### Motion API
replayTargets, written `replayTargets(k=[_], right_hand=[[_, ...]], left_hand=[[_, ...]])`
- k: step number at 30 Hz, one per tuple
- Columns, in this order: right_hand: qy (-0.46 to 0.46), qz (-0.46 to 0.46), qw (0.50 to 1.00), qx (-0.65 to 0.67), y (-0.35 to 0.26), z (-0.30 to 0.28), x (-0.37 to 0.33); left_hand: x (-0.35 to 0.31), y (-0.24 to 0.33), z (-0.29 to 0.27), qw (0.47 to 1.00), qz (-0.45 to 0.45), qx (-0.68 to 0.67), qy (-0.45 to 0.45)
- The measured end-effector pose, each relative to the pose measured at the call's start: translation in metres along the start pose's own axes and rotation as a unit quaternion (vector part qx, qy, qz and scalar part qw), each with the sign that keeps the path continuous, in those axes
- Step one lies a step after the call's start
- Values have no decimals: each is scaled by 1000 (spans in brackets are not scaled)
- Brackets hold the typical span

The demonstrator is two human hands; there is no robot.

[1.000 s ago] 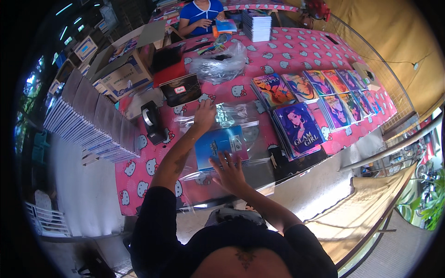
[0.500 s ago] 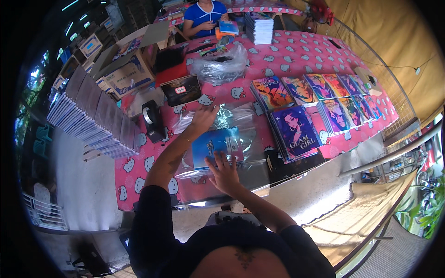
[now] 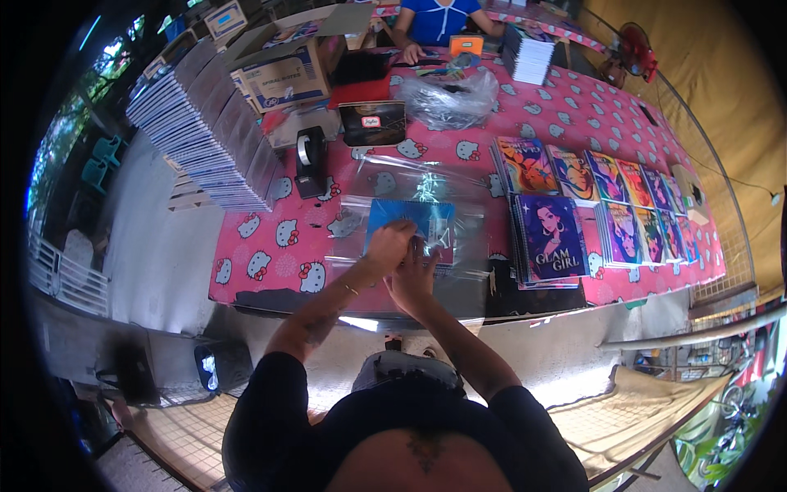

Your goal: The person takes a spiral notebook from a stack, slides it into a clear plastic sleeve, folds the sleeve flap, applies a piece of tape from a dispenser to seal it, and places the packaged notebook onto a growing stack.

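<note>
On the table in front of me, a blue spiral notebook (image 3: 388, 211) lies on clear plastic sheets or bags (image 3: 470, 215), with glossy film catching the light around it. My left hand (image 3: 390, 243) rests over the notebook's near part, its fingers drawn together; whatever is between them is hidden. Close against it, my right hand (image 3: 414, 280) has its fingers stretched forward and apart over the notebook's lower edge. The two hands partly overlap, covering the near left of the cover.
A black tape dispenser (image 3: 311, 164) stands left of the plastic. Farther left rises a tall notebook stack (image 3: 201, 135) beside an open carton (image 3: 287, 82). Colourful notebook piles (image 3: 551, 234) fill the right side. Beyond a crumpled plastic bundle (image 3: 451, 100), another person (image 3: 440, 20) sits.
My left hand has come back from the plastic's far part to the notebook, beside my right hand. The right hand has shifted slightly. The view has tilted and moved.
</note>
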State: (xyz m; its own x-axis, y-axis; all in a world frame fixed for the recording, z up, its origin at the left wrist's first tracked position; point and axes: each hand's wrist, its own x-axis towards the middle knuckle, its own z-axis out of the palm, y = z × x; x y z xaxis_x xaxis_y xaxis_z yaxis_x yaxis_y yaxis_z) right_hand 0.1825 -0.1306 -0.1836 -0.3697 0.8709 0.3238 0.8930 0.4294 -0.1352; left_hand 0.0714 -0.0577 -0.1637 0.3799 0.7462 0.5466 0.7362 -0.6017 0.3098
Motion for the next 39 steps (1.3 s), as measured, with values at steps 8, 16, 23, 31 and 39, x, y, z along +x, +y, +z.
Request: replayTargets(k=[8,16,23,31,39], right_hand=[[35,-7,998,-55,5,26,-2],[59,96,907,406,49,13,8],[4,-87,996,3,67,-44,13],[-52,-146,987,-49,76,-44,15],[-36,-150,988,8,79,-39,11]], left_hand=[[-7,28,5,995,-88,-38,-8],[-1,5,-14,975,-152,-131,-95],[-19,20,6,993,-53,11,-104],[-82,-19,-48,932,-268,228,-89],[-12,-245,-125,722,-576,-353,153]])
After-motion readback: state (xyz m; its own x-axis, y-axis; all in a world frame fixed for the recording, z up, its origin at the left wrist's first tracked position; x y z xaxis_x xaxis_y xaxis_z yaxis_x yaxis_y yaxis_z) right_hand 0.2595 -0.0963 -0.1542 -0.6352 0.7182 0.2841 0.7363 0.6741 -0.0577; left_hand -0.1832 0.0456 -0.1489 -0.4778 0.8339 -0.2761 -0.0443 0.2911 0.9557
